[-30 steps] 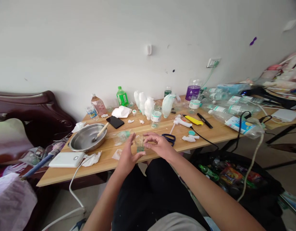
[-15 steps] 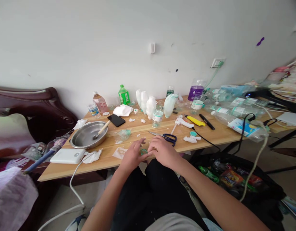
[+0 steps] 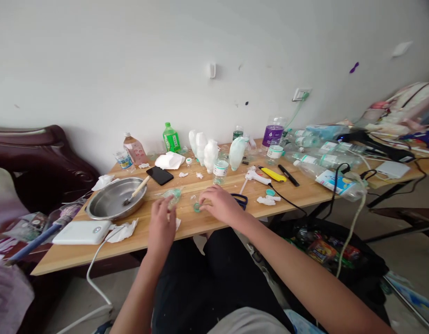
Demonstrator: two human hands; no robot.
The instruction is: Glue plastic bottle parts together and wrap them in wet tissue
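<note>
My left hand (image 3: 161, 226) is over the front of the table, fingers apart, its fingertips beside or over a crumpled clear plastic piece (image 3: 175, 195); whether they touch it I cannot tell. To its right, my right hand (image 3: 219, 203) has its thumb and fingers pinched at the edge of a small green ring (image 3: 197, 207), low over the wood. Scissors with dark blue handles (image 3: 243, 201) lie partly hidden behind the right hand. Just beyond the hand stands a cut bottle piece with a label (image 3: 220, 170). White, bottle-like shapes (image 3: 211, 156) stand behind it.
A steel bowl (image 3: 113, 199) with a brush, a white power bank (image 3: 82, 232) and a black phone (image 3: 160, 175) are on the left. Rightward lie a white glue gun (image 3: 258, 176), a yellow cutter (image 3: 273, 174), a black pen-like object (image 3: 289, 175) and several clear bottles (image 3: 308, 160).
The view has turned slightly right. My left hand has moved left, away from my right hand, towards the clear plastic piece. My right hand and the green ring have shifted a little forward.
</note>
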